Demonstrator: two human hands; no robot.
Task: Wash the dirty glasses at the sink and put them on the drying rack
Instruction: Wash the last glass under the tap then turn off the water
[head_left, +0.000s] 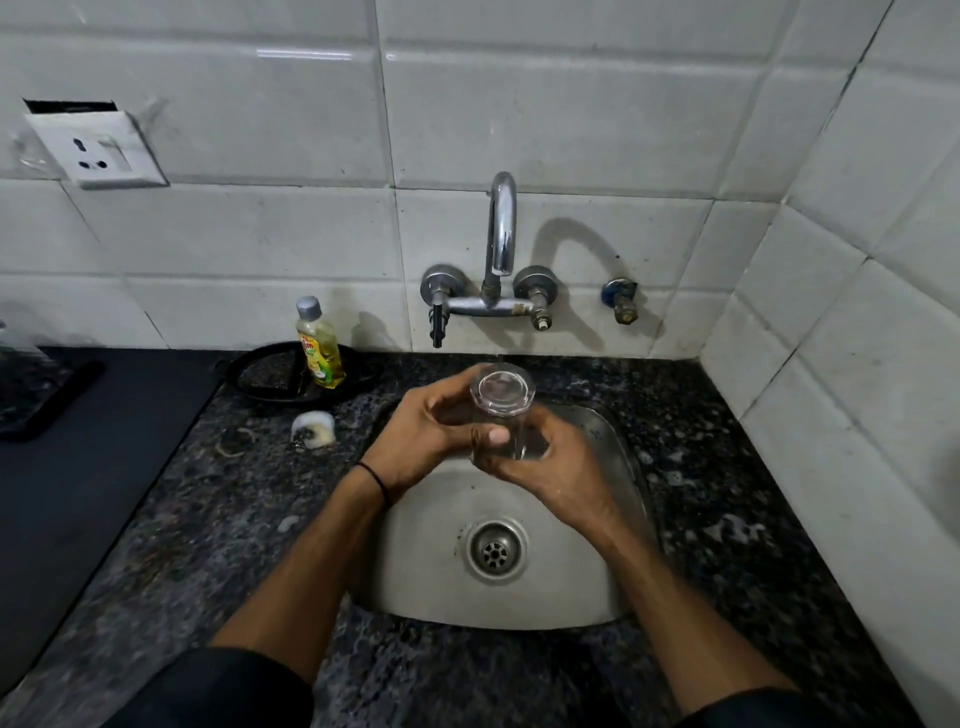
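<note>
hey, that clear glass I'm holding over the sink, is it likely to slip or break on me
Probably slippery: the glass looks smooth, and both the left hand and right hand grip it. Likely fragile, being thin and clear over the steel sink. Set down sideways, its round body might roll.

White glazed tiles (545, 119) cover the back wall and the side wall (883, 291) on the right, meeting in a corner, with dark grout lines and some grime. A white socket plate (98, 150) sits on the left of the back wall, under a dark gap. The worktop (717, 467) is dark speckled stone. Light glints off the upper tiles.
</note>
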